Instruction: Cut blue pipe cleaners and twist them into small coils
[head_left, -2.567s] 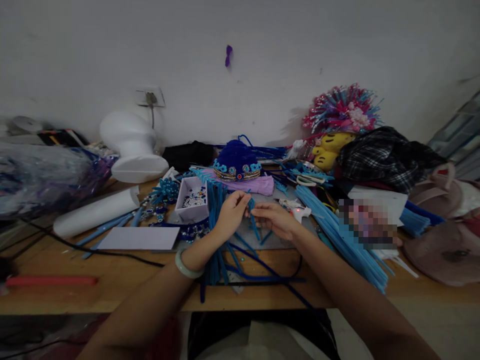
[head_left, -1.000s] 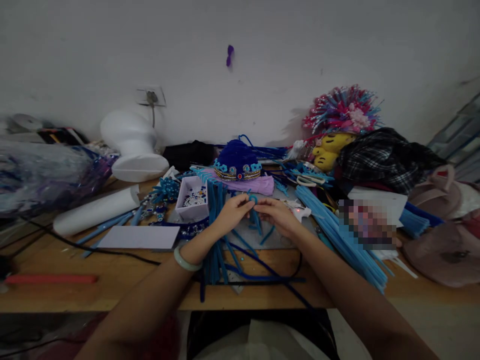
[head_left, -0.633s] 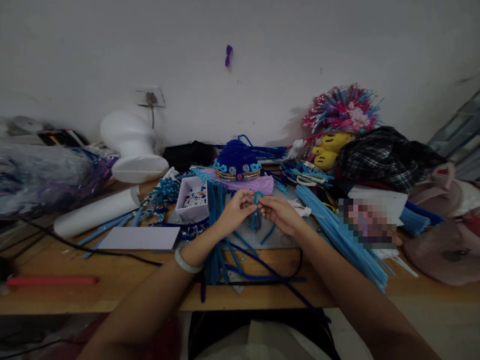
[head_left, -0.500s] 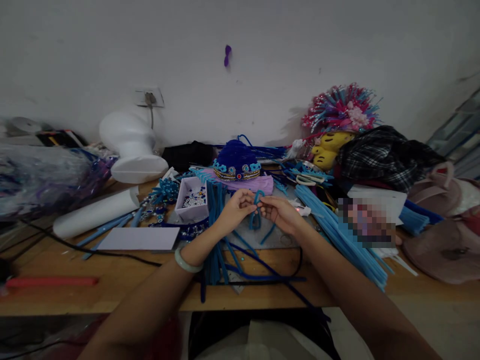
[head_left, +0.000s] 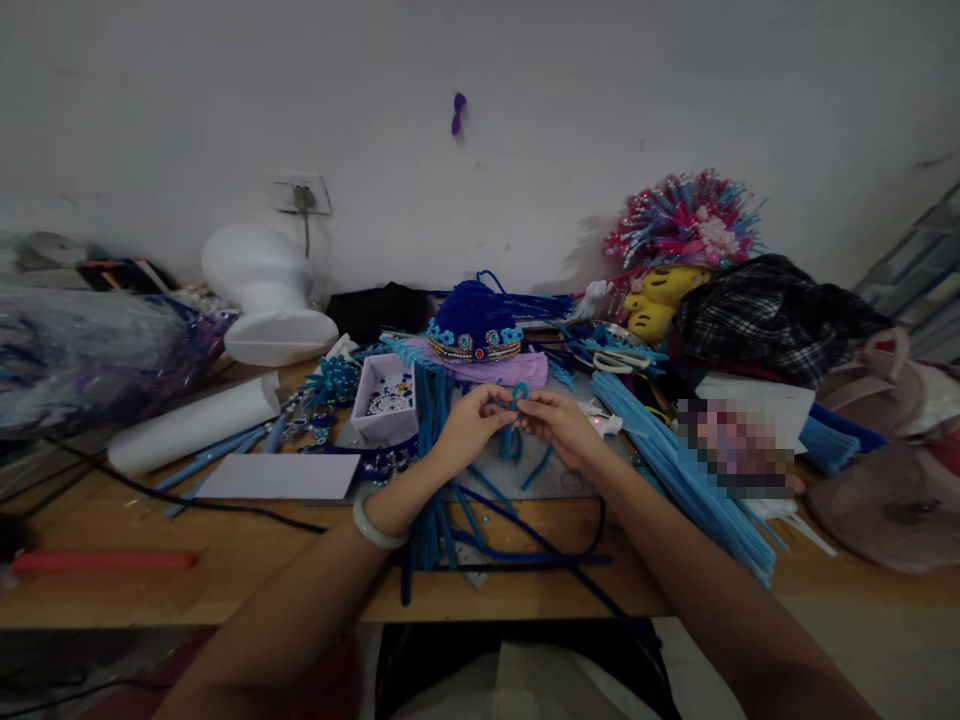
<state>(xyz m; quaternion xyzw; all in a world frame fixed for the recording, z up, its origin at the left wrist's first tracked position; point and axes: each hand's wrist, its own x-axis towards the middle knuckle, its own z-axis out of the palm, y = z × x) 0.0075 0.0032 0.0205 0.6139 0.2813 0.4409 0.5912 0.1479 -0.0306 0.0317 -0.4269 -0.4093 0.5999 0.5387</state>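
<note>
Between my two hands is a looped blue pipe cleaner (head_left: 511, 444), raised a little over the grey work mat (head_left: 551, 482). My left hand (head_left: 477, 420) pinches it from the left, thumb and fingers pressed together. From the right, my right hand (head_left: 553, 420) grips its upper part with closed fingertips. Part of the loop is hidden behind the fingers. Just beyond my hands stands a dark blue beaded headdress (head_left: 474, 322) on a lilac bundle (head_left: 517, 372). A thick bunch of blue pipe cleaners (head_left: 431, 500) lies beside my left forearm.
A white box of beads (head_left: 384, 400) stands left of my hands, with a white card (head_left: 279, 477) in front of it. Light blue pipe cleaners (head_left: 686, 480) lie to the right. A white foam head (head_left: 262, 295) and a pink-and-blue headdress (head_left: 686, 225) stand at the back.
Both hands stay nearly in place, still pinching the blue pipe cleaner. My fingers have shifted slightly and the loop's upper end looks rounder and a little lower. The surroundings look unchanged.
</note>
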